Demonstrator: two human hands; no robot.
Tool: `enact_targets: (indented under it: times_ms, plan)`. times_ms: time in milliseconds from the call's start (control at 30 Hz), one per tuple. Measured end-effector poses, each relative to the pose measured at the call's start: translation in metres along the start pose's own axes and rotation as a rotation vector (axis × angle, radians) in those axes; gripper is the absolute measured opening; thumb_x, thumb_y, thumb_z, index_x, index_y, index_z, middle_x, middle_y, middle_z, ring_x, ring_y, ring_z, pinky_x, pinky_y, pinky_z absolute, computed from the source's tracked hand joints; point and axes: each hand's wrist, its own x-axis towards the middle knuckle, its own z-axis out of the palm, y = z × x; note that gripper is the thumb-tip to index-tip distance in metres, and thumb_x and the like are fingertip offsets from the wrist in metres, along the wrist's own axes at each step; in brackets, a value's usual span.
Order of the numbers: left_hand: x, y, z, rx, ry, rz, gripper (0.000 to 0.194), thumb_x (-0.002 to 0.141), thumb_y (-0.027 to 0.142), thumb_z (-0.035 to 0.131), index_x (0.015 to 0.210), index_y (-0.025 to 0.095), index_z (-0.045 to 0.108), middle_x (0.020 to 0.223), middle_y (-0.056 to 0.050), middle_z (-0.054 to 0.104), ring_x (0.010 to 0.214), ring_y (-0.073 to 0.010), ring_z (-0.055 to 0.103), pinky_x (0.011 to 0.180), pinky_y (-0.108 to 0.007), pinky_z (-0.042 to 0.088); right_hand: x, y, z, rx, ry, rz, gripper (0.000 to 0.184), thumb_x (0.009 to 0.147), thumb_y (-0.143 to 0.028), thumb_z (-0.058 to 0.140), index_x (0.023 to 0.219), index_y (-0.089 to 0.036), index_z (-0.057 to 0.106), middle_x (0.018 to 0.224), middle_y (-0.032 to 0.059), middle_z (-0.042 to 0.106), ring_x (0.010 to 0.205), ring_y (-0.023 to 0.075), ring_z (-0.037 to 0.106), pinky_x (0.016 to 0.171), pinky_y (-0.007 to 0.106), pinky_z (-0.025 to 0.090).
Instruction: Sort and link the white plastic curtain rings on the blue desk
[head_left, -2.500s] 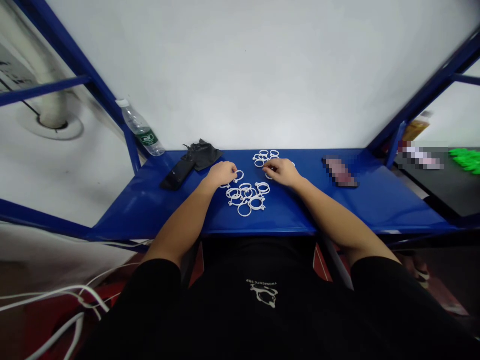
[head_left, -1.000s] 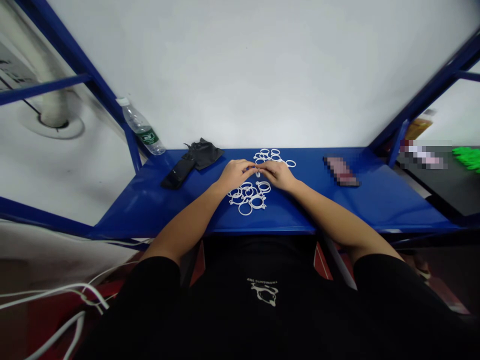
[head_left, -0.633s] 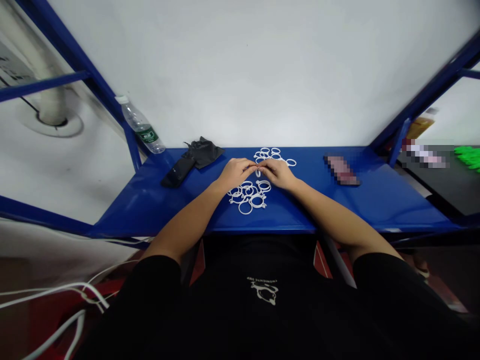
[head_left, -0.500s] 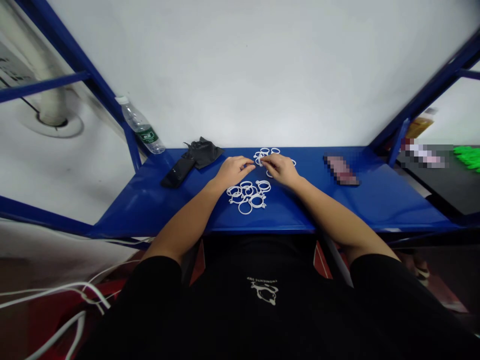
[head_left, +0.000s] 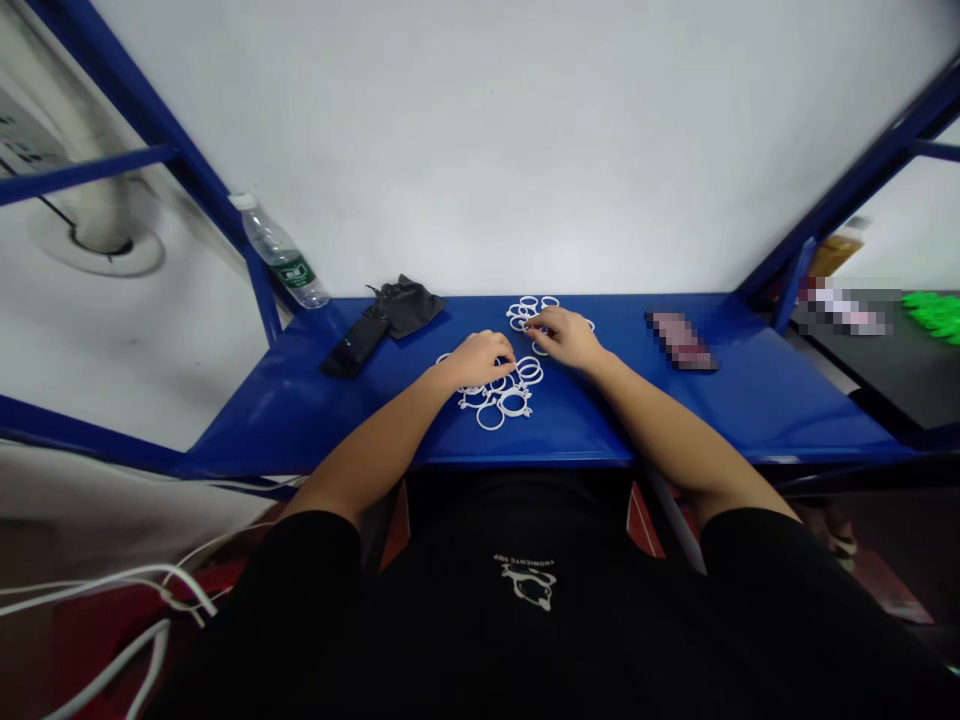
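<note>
Bending the left hand (head_left: 477, 360) palm down over the upper left part of the near cluster of white rings (head_left: 501, 401) on a blue table (head_left: 300, 405), curling its fingers narrowly and bringing the tips close to a pair of overlapping rings (head_left: 529, 382) at the cluster's upper right. Not being able to tell from this view any firm hold between those fingertips. Holding the right hand (head_left: 568, 338) beyond and to the right of the near cluster, drawing its finger and thumb fairly close together at the edge of the far group of white rings (head_left: 528, 307), just past the same cluster. Not being able to tell there either about any ring in the grasp, with the fingers overlapping the group in view. Partly covering a few more rings with both hands. Seeing, to the left of the near cluster and farther back, a black phone (head_left: 355, 346) lying just beside a crumpled black bag (head_left: 409, 306), and, well beyond these from the cluster, a clear bottle (head_left: 281, 256) with a green label leaning at a tilt. Seeing also a phone with a blurred-out screen (head_left: 681, 340) lying well to the right of the near cluster, and bright green items (head_left: 934, 314) farther right again on a dark surface (head_left: 870, 360).
</note>
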Motion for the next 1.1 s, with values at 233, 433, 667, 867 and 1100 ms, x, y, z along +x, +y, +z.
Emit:
enact_targets:
  times_ms: [233, 433, 667, 867, 1100]
  plan:
    - [0.001, 0.0, -0.001, -0.013, 0.082, -0.024, 0.012, 0.102, 0.025, 0.076, 0.098, 0.027, 0.088, 0.113, -0.006, 0.087, 0.111, -0.0286, 0.079, 0.11, -0.047, 0.057, 0.0, -0.011, 0.003, 0.076, -0.16, -0.094, 0.028, 0.11, -0.044, 0.065, 0.116, -0.025, 0.086, 0.107, 0.0097, 0.086, 0.098, 0.0281, 0.077, 0.089, 0.042, 0.061]
    - [0.001, 0.002, -0.006, -0.026, 0.226, -0.056, 0.011, 0.104, 0.024, 0.076, 0.108, 0.025, 0.086, 0.102, -0.005, 0.087, 0.1, -0.0253, 0.078, 0.107, -0.045, 0.056, 0.001, -0.016, 0.002, 0.086, -0.152, -0.107, 0.032, 0.113, -0.045, 0.061, 0.123, -0.025, 0.084, 0.118, 0.0125, 0.086, 0.109, 0.0307, 0.078, 0.095, 0.045, 0.062]
    - [0.0, 0.004, -0.006, -0.01, 0.314, -0.045, 0.01, 0.107, 0.026, 0.076, 0.108, 0.025, 0.085, 0.1, -0.005, 0.085, 0.1, -0.0263, 0.076, 0.106, -0.046, 0.054, -0.001, -0.02, 0.001, 0.097, -0.103, -0.098, 0.042, 0.113, -0.055, 0.064, 0.131, -0.022, 0.084, 0.119, 0.0144, 0.084, 0.104, 0.0304, 0.077, 0.091, 0.044, 0.062]
    - [0.001, -0.003, 0.001, 0.043, 0.391, 0.036, 0.007, 0.102, 0.025, 0.079, 0.099, 0.025, 0.086, 0.089, -0.004, 0.084, 0.091, -0.0243, 0.075, 0.097, -0.043, 0.056, -0.001, -0.022, 0.007, 0.14, -0.089, -0.157, 0.05, 0.114, -0.065, 0.061, 0.128, -0.023, 0.083, 0.116, 0.0135, 0.083, 0.103, 0.0294, 0.076, 0.089, 0.042, 0.061]
    - [0.002, -0.008, 0.005, 0.09, 0.434, 0.156, 0.011, 0.103, 0.024, 0.078, 0.095, 0.024, 0.086, 0.085, -0.004, 0.084, 0.085, -0.023, 0.076, 0.09, -0.041, 0.057, 0.0, -0.023, 0.011, 0.176, -0.135, -0.185, 0.055, 0.115, -0.071, 0.054, 0.12, -0.024, 0.082, 0.104, 0.0105, 0.081, 0.096, 0.0284, 0.073, 0.089, 0.042, 0.058]
